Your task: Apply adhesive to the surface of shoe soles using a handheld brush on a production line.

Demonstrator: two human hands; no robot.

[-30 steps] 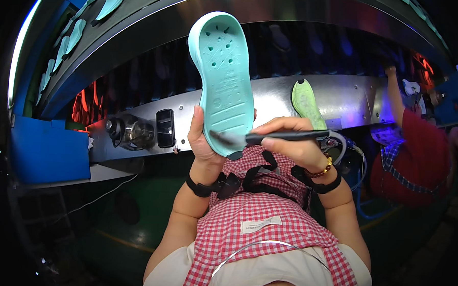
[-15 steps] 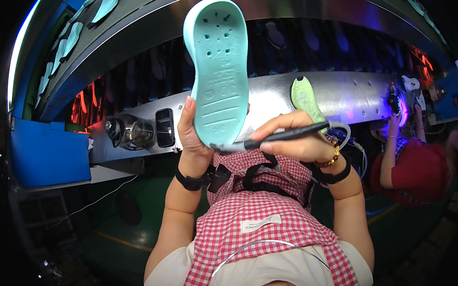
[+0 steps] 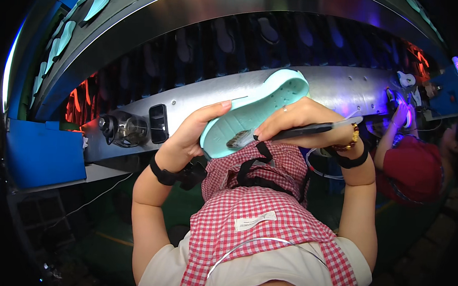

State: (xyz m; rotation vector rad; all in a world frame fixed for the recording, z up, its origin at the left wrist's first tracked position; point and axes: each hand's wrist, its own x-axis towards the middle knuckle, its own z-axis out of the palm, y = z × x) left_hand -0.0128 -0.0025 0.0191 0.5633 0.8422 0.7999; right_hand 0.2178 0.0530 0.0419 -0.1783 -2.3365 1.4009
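Observation:
My left hand [image 3: 189,132] is closed on a mint-green shoe sole [image 3: 248,113], gripping its left side near the lower end with the thumb over the rim. The sole is tilted, its hollow inner face up and its far end pointing up and right; small holes show there. In my right hand [image 3: 309,121] is a brush [image 3: 302,130] with a dark handle and a clear tube at its back end. Its dark bristles press on the inner face near the lower end. My right fingers overlap the sole's right edge, hiding part of it.
A steel ledge [image 3: 190,97] runs across ahead, carrying a clear jug with a black lid [image 3: 125,129] and a black divided tray [image 3: 159,123]. Dark slots with soles lie beyond it. Mint soles [image 3: 100,2] rest on a belt at upper left. A person in red [image 3: 412,164] works at right.
The sole has come down and tipped over to the right. The brush has moved from its lower rim onto the inner face. My right hand now covers most of the yellow-green sole behind.

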